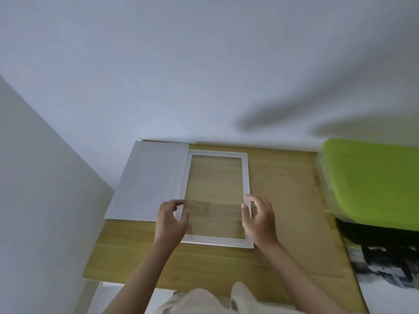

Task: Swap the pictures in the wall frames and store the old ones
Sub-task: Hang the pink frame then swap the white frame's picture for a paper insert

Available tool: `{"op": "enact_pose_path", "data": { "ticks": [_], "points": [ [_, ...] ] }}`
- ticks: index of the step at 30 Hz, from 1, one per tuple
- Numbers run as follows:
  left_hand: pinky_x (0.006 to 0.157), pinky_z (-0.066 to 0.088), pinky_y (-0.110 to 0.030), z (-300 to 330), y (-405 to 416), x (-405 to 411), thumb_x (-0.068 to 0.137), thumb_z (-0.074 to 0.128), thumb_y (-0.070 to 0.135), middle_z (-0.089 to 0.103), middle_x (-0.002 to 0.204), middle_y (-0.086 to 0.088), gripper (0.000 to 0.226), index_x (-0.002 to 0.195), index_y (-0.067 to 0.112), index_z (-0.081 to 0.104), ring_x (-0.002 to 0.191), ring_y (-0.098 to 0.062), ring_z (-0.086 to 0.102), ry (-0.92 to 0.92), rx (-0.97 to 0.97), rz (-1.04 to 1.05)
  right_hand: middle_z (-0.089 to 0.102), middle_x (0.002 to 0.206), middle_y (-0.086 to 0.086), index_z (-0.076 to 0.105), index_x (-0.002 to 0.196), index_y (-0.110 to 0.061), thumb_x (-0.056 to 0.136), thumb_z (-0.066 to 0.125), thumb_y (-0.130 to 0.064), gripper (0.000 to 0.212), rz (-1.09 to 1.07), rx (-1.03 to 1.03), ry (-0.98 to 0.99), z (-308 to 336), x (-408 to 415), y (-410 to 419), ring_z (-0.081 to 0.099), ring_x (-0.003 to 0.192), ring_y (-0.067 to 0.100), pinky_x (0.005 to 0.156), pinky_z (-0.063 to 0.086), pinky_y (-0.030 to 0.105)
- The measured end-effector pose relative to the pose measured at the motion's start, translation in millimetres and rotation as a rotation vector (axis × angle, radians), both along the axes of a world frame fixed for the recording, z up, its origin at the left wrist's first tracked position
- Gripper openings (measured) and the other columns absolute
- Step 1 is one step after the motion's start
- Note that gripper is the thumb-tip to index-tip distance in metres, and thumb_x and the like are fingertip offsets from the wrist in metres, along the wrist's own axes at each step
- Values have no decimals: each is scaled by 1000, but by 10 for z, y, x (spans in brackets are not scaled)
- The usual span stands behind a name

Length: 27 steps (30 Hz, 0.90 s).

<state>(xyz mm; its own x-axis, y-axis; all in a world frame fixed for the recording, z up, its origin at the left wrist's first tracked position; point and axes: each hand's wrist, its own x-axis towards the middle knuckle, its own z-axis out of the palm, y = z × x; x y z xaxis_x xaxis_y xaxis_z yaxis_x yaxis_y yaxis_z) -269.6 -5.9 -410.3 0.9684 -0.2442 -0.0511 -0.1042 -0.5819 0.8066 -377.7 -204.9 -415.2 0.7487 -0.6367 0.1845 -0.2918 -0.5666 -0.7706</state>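
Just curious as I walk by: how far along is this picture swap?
Done: the white frame lies on the table, empty, wood showing through. In hand: both hands, left and right, grip its side rails. Left: fitting a print, perhaps the black-and-white one at right, and storing the old picture.

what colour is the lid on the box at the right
Bright lime green; the lid shows best in the head view, at the table's right edge.
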Motion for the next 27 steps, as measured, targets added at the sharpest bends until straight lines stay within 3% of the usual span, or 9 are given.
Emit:
{"op": "enact_pose_path", "data": {
  "ticks": [3, 7, 12, 14, 18, 22, 27],
  "points": [
    [88, 44, -29, -32, 480, 295, 85, 63, 17, 57, 112, -1, 26, 111, 17, 60, 104, -16, 52, -26, 54, 46, 66, 101, 1, 65, 101, -11, 84, 62, -5, 18, 86, 1, 13, 6, 492, 368, 57, 102, 20, 89, 37, 22],
    [91, 36, -27, -75, 1035, 662, 84, 64, 20, 53, 120, -5, 31, 114, 18, 59, 116, -23, 47, 5, 137, 133, 65, 107, 0, 64, 106, -13, 86, 61, -12, 20, 188, -28, 74, 12, 1030, 753, 54, 108, 20, 91, 36, 22],
    [96, 38, -40, -205, 1480, 1022, 77, 71, 25, 45, 129, -8, 47, 121, 21, 54, 126, -28, 38, 142, 189, 198, 62, 116, 0, 61, 113, -15, 88, 58, -16, 25, 254, -10, 169, 50, 1634, 928, 48, 116, 20, 96, 32, 23],
    [96, 39, -40, -261, 1568, 1129, 74, 74, 25, 46, 128, -8, 52, 122, 22, 53, 123, -27, 42, 179, 191, 178, 60, 120, 1, 59, 116, -15, 88, 57, -18, 28, 271, -28, 218, 71, 1887, 905, 45, 119, 22, 96, 32, 26],
    [87, 42, -28, -329, 1634, 1259, 69, 77, 21, 54, 121, 0, 49, 115, 22, 59, 102, -12, 49, 210, 142, 106, 55, 127, 4, 55, 122, -15, 87, 58, -26, 37, 295, -126, 339, 93, 2379, 796, 42, 121, 29, 99, 37, 36],
    [84, 40, -24, -344, 1655, 1359, 64, 81, 18, 56, 111, 5, 46, 106, 22, 63, 101, -13, 52, 225, 107, 76, 46, 137, 4, 47, 130, -19, 86, 57, -38, 49, 317, -256, 520, 79, 2799, 658, 36, 125, 31, 100, 36, 41],
    [88, 42, -27, -333, 1651, 1379, 63, 82, 15, 52, 110, 7, 44, 103, 19, 64, 103, -13, 51, 188, 121, 46, 45, 134, 7, 43, 125, -17, 78, 59, -51, 61, 311, -345, 706, -10, 3062, 560, 35, 126, 32, 97, 33, 43]
  ]
}}
